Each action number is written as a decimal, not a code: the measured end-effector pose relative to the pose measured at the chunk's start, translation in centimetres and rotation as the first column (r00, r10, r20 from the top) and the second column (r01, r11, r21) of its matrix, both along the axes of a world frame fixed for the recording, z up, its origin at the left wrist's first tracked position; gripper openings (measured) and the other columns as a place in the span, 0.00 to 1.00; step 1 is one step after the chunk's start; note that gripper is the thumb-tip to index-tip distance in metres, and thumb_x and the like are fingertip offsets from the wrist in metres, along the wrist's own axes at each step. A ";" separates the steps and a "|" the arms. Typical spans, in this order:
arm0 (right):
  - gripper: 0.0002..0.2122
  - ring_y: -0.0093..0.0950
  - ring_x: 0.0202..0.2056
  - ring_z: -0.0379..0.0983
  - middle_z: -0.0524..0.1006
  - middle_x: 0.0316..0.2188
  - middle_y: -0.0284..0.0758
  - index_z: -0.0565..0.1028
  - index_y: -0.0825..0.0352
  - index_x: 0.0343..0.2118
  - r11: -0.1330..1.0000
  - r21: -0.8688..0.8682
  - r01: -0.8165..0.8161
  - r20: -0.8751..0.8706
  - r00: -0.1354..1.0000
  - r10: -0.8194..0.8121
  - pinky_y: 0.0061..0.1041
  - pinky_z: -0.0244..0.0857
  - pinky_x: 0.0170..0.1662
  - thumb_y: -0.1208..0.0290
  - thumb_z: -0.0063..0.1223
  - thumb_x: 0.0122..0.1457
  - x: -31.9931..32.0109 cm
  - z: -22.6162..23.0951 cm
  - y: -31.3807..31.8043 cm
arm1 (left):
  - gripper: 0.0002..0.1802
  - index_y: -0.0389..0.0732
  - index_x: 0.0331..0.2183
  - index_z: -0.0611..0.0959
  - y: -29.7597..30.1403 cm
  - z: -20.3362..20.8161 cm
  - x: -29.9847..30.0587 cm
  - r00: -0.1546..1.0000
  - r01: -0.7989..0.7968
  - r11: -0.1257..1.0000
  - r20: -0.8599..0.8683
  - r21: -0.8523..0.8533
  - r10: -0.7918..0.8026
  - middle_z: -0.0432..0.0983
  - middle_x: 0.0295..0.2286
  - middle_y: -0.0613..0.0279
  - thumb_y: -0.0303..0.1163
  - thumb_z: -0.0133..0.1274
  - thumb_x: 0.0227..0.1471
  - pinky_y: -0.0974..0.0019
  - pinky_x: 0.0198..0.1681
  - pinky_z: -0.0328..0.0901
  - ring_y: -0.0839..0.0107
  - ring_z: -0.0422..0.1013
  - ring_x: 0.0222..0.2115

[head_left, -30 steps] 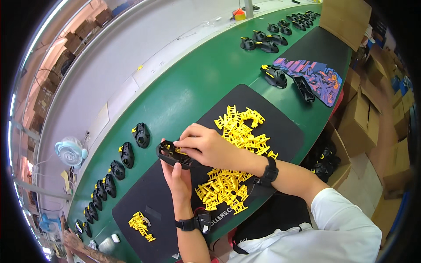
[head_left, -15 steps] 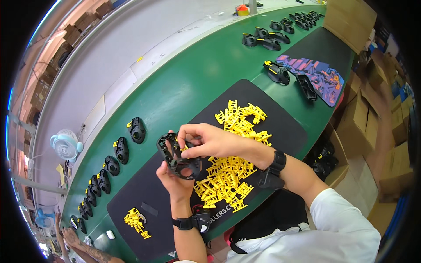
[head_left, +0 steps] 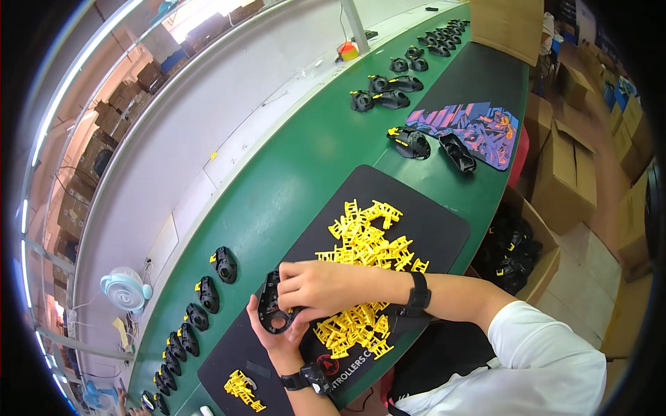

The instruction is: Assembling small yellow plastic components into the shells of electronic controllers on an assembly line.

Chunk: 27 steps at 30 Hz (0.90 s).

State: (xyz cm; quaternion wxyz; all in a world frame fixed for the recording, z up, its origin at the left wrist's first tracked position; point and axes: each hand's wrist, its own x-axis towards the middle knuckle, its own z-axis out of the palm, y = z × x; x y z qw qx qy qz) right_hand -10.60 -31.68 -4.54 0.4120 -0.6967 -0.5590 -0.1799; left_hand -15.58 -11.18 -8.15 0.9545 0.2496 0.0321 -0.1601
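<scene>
A black computer-mouse shell (head_left: 268, 297), its round hole toward me, is tilted up over the dark mat. My left hand (head_left: 279, 341) grips it from below and the left, thumb along its outer edge. Curled over the shell's right side, my right hand (head_left: 312, 288) presses its fingers into the inside. A sliver of yellow shows under those fingertips; the rest of that small yellow plastic piece is hidden. Just beyond and under my right forearm lies a big pile of yellow plastic pieces (head_left: 368, 243). A smaller yellow heap (head_left: 243, 392) sits at the mat's near left.
A row of black shells with yellow tabs (head_left: 207, 295) lines the green table (head_left: 298, 173) at left. More shells (head_left: 392, 99) stand at the far end, near a patterned mat (head_left: 485, 135). An open carton (head_left: 538, 256) of black parts stands right of the table. A person's hand (head_left: 132, 409) shows at lower left.
The view has shifted, so the table things sit lower. My right fingers have closed further over the shell, covering most of the yellow piece that showed between them.
</scene>
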 end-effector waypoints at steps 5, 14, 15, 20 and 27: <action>0.16 0.36 0.45 0.69 0.76 0.36 0.34 0.76 0.67 0.33 0.991 -0.133 0.014 -0.060 0.998 -0.022 0.31 0.68 0.48 0.59 0.66 0.49 -0.5 0.9 0.1 | 0.26 0.39 0.45 0.80 0.4 0.4 0.2 1.000 -0.025 1.000 0.017 -0.014 0.025 0.81 0.35 0.58 0.51 0.42 0.62 0.60 0.37 0.73 0.65 0.77 0.34; 0.12 0.39 0.52 0.67 0.76 0.44 0.40 0.82 0.63 0.35 0.457 -0.625 0.633 0.125 0.658 -0.742 0.38 0.64 0.47 0.63 0.65 0.49 5.2 1.0 -7.2 | 0.47 0.28 0.65 0.55 4.1 1.8 13.6 0.955 -0.294 -0.648 0.191 0.703 -0.226 0.60 0.53 0.31 0.52 0.51 0.59 0.53 0.46 0.66 0.43 0.70 0.40; 0.06 0.38 0.52 0.67 0.77 0.40 0.38 0.83 0.61 0.28 0.516 -0.587 0.624 0.030 0.654 -0.756 0.36 0.62 0.47 0.67 0.64 0.47 6.1 -1.1 -6.5 | 0.47 0.28 0.65 0.53 3.8 2.0 14.9 0.960 -0.269 -0.743 0.105 0.613 -0.261 0.55 0.56 0.26 0.51 0.51 0.59 0.48 0.59 0.61 0.31 0.65 0.53; 0.08 0.43 0.49 0.72 0.79 0.39 0.41 0.77 0.66 0.39 0.697 -0.208 0.687 -0.037 0.706 -0.707 0.57 0.63 0.51 0.74 0.54 0.56 7.5 -4.2 -6.4 | 0.50 0.31 0.62 0.65 1.0 3.2 23.2 0.843 0.133 -0.958 -0.537 0.253 -0.024 0.52 0.62 0.25 0.67 0.35 0.58 0.46 0.64 0.56 0.37 0.62 0.60; 0.08 0.23 0.23 0.73 0.77 0.28 0.36 0.72 0.66 0.45 0.421 0.620 0.663 -0.768 0.622 0.152 0.22 0.69 0.28 0.74 0.53 0.65 9.0 -1.1 -12.4 | 0.41 0.30 0.56 0.73 -17.2 5.6 36.9 0.754 -0.453 -0.626 -0.102 0.635 -0.649 0.69 0.50 0.24 0.57 0.53 0.56 0.48 0.55 0.64 0.35 0.68 0.52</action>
